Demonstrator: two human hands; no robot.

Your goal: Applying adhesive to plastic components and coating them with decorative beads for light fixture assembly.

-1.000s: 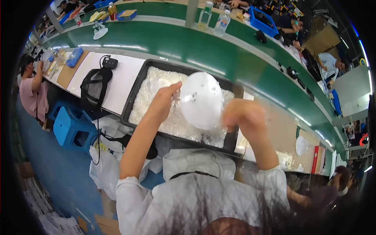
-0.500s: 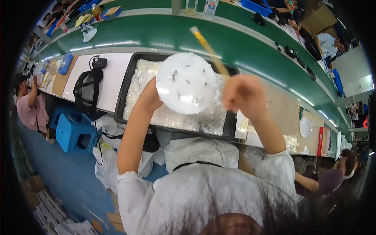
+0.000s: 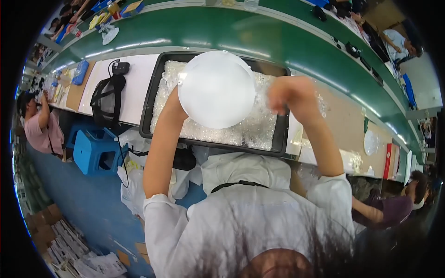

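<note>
My left hand [image 3: 177, 104] holds a round white disc [image 3: 216, 90] by its left edge, above a black tray [image 3: 146, 111]. The face toward me is plain white, and small clear bumps show on the rim. Most of my left fingers are hidden behind the disc. To the right of it, over the tray's right end, my right hand [image 3: 293, 95] is raised with its fingers curled and blurred by motion. What it holds, if anything, I cannot make out. Small clear, glittering pieces [image 3: 208, 137] fill the tray.
A black mesh strap with a box [image 3: 107, 99] lies on the white bench left of the tray. Right of it are brown board [image 3: 343, 120], clear round parts [image 3: 371, 142] and a red box [image 3: 390, 161]. A blue stool [image 3: 95, 152] stands at lower left. Other people sit on both sides.
The disc's face showed small grey pieces and now looks plain. A yellow stick at my right hand is no longer discernible. The view has shifted slightly.
</note>
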